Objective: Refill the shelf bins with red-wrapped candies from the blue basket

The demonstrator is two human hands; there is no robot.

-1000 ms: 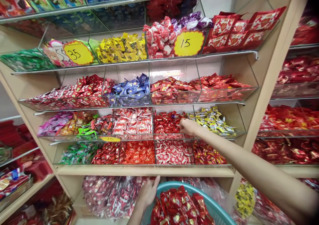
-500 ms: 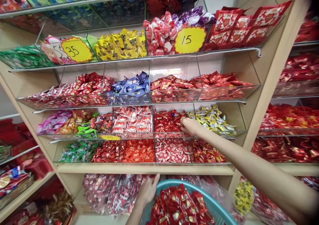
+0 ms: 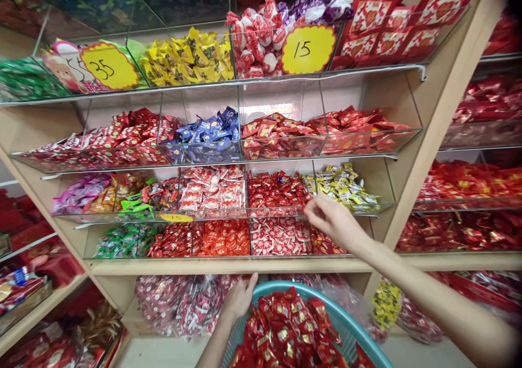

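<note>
My left hand (image 3: 240,298) grips the left rim of a teal plastic basket (image 3: 346,313), thumb up on the near side and the other fingers mostly hidden. Red-wrapped candies (image 3: 287,327) with gold marks fill the basket in a heap. My right hand (image 3: 336,222) is in the air before the shelves, its fingers curled together; whatever they hold, if anything, is hidden. Just behind and left of it is a clear bin of small red candies (image 3: 275,189). A bin of yellow-and-white candies (image 3: 341,186) lies behind it to the right.
Clear-fronted bins of wrapped candy fill the tiered wooden shelf (image 3: 228,266). Yellow price tags (image 3: 309,50) hang on the upper tier. Plastic bags of candy (image 3: 196,305) sit in the space under the shelf. More stocked shelves (image 3: 473,188) stand to the right.
My right hand has drawn back from the red candy bin, toward me and slightly down to the right. The left hand stays on the basket, and the view has shifted slightly.
</note>
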